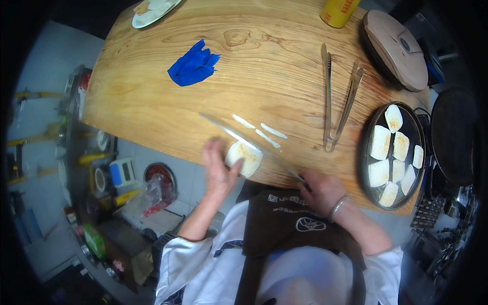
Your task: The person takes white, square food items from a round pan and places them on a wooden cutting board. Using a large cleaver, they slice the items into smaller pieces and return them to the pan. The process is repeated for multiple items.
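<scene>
A pale, lightly browned slab of flatbread or similar food (248, 157) lies at the near edge of the wooden table (152, 99). My left hand (220, 167) is at its left side, slightly blurred, fingers and thumb apart. The thumb overlaps the slab's edge; whether it presses there is unclear. My right hand (322, 192) grips the handle of a long-bladed kitchen knife (244, 141). Its blade points up and left, across the slab's far edge. Just beyond the blade lie thin white strips (272, 131), cut from similar food.
Metal tongs (331, 137) lie spread to the right. Beside them, a round black pan (366, 183) holds several browned white pieces. Farther back are a blue glove-like item (194, 65), a plate (143, 23), a yellow can (337, 13) and a round pinkish-brown appliance (396, 49).
</scene>
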Demonstrator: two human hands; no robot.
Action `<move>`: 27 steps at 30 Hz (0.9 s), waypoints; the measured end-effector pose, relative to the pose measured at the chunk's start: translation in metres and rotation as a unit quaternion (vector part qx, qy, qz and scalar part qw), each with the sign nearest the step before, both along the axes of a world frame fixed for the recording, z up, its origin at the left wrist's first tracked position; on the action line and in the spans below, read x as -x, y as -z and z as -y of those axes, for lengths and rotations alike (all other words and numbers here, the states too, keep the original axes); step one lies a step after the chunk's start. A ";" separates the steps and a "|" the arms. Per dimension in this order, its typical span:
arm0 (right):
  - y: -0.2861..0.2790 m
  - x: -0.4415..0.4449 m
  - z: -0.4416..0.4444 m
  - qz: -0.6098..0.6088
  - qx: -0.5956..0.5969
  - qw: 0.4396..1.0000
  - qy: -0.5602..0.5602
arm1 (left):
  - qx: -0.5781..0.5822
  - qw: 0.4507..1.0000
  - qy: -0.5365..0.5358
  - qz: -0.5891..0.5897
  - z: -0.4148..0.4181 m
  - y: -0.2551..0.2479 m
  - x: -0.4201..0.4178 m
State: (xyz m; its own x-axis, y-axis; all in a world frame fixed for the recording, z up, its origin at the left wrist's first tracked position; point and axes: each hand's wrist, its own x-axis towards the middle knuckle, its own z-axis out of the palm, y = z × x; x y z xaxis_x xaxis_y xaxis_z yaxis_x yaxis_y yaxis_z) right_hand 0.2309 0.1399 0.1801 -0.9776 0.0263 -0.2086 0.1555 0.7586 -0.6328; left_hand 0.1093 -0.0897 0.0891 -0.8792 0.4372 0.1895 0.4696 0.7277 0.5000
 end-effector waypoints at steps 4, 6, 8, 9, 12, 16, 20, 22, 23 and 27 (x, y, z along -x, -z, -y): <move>0.007 0.001 0.005 0.003 -0.047 0.997 -0.056 | -0.016 0.967 0.025 -0.254 0.015 -0.054 0.035; 0.009 0.002 0.010 0.011 -0.038 0.997 -0.066 | 0.103 0.969 0.125 -0.185 0.014 -0.077 0.053; 0.013 0.002 0.018 0.019 -0.011 0.998 -0.064 | 0.122 0.963 0.200 -0.133 -0.001 -0.096 0.069; 0.012 0.003 0.020 0.017 -0.009 0.998 -0.064 | 0.136 0.957 0.226 -0.122 -0.001 -0.092 0.076; 0.011 0.005 0.023 0.016 -0.008 0.998 -0.060 | 0.159 0.940 0.286 -0.102 0.003 -0.079 0.091; 0.013 0.006 0.024 0.020 -0.009 0.999 -0.049 | 0.147 0.936 0.304 -0.098 -0.002 -0.073 0.098; 0.014 0.008 0.025 0.031 -0.008 0.998 -0.047 | 0.147 0.933 0.313 -0.099 -0.004 -0.070 0.103; 0.014 0.008 0.025 0.028 -0.005 0.999 -0.046 | 0.145 0.933 0.314 -0.100 -0.005 -0.070 0.104; 0.014 0.008 0.025 0.026 -0.003 0.999 -0.046 | 0.145 0.933 0.315 -0.101 -0.005 -0.071 0.105; 0.015 0.009 0.025 0.030 -0.002 0.999 -0.043 | 0.135 0.932 0.321 -0.104 -0.007 -0.073 0.107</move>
State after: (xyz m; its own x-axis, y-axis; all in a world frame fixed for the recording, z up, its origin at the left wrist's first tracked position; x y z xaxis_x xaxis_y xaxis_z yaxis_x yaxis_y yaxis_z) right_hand 0.2224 0.1148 0.1654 -0.9618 -0.0568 -0.2677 0.1272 0.7735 -0.6209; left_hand 0.0018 -0.0823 0.1619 -0.3764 0.9167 0.1342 0.9178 0.3491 0.1893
